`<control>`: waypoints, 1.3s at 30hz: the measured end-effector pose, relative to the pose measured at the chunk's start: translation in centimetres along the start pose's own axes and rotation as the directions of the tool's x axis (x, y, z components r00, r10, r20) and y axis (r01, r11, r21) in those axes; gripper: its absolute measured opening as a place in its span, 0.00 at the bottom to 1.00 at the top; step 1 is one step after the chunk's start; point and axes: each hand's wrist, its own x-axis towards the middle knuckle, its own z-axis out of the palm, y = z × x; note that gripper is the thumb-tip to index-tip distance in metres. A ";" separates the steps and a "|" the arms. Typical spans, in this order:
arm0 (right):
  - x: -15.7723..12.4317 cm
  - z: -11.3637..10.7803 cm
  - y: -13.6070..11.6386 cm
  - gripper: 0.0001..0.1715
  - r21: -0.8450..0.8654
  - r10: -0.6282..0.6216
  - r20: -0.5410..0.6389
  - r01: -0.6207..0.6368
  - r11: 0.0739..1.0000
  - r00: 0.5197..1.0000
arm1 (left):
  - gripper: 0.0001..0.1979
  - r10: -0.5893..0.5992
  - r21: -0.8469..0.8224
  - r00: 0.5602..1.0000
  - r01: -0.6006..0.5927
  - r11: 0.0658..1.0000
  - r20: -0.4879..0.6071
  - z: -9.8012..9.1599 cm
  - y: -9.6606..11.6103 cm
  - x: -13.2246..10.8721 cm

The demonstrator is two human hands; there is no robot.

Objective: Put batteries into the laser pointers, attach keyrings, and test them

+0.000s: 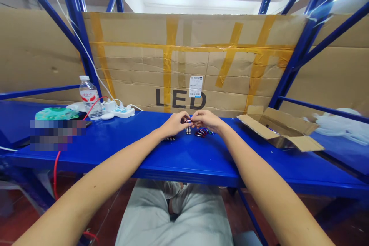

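Over the middle of the blue table, my left hand and my right hand meet with fingertips pinched together. Between them is a small shiny piece, silvery with a dark part; its kind is too small to make out. Just below the fingers, small silver metal pieces sit in rows. Under my right hand lies a pile of coloured, shiny metal pieces, red and blue among them. Several small dark and brassy pieces are partly hidden by my left wrist.
An open cardboard box stands at the right. To the left are a water bottle, a white power strip, a green packet and a red cable. A large cardboard sheet closes the back between blue posts.
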 end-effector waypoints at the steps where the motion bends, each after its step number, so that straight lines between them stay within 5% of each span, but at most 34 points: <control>1: 0.0 -0.1 -0.1 0.14 -0.017 -0.009 0.012 0.009 1.000 1.000 | 0.10 0.000 -0.017 0.999 0.000 1.000 -0.035 0.0 0.1 0.0; 5: -0.2 -1.3 -0.4 0.12 -0.233 -0.078 -0.029 0.069 0.970 0.997 | 0.10 -0.061 -0.195 0.983 0.026 0.980 -0.173 -0.9 0.5 0.4; 9: -0.3 -2.4 -0.6 0.05 -0.584 -0.068 0.009 0.061 0.810 0.998 | 0.13 -0.183 -0.453 0.953 0.056 0.890 -0.243 -1.7 0.1 1.0; 13: -0.2 -2.3 0.0 0.01 -0.765 0.084 0.117 0.035 0.643 0.990 | 0.12 -0.313 -0.696 0.929 0.092 0.712 -0.198 -1.8 -0.2 1.4; 19: 0.0 -0.9 0.5 0.04 -0.820 0.136 0.110 0.013 0.572 0.985 | 0.07 -0.388 -0.790 0.910 0.126 0.600 -0.150 -1.7 0.4 1.4; 24: -0.8 -1.0 -0.6 0.08 -0.609 -0.011 0.166 0.111 0.785 0.986 | 0.07 -0.295 -0.576 0.951 0.191 0.795 -0.092 -1.3 0.5 1.0; 28: -1.5 -1.1 -1.5 0.10 -0.215 -0.067 0.232 0.118 0.970 0.970 | 0.08 -0.068 -0.236 0.993 0.044 0.971 -0.095 -0.4 0.6 0.5; 32: -1.5 -0.8 -1.4 0.15 0.015 -0.092 0.277 0.091 0.996 0.956 | 0.10 0.006 -0.179 0.998 -0.017 0.984 -0.061 -0.1 0.7 0.2; 39: -0.4 0.9 -0.7 0.17 0.255 -0.116 0.048 0.100 0.962 0.992 | 0.10 -0.017 -0.099 0.987 0.002 0.995 -0.158 -0.5 1.2 0.3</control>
